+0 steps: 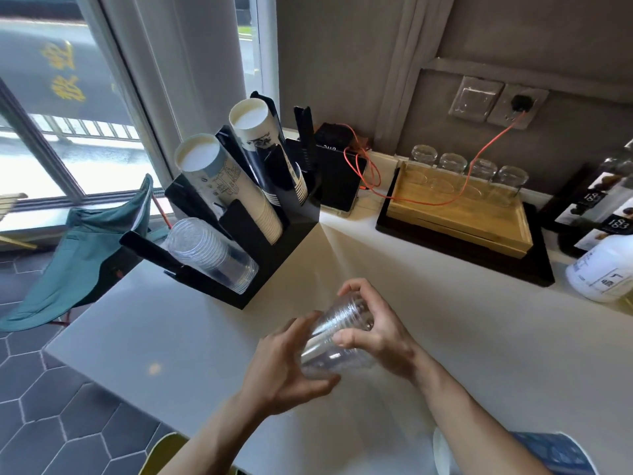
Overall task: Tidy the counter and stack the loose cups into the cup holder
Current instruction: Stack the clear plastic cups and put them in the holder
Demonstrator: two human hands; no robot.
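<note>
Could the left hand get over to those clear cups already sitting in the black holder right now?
Probably yes. Bare counter lies between the left hand and the holder's clear cups, with nothing in the way. But both hands, the right hand too, are around a clear cup stack.

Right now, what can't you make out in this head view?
- Count of clear plastic cups nested: transparent, blurred, covered by left hand and right hand.
- Blue patterned cup: cut off by the bottom edge.
- Black cup holder rear slot: contents hidden by its dividers.
</note>
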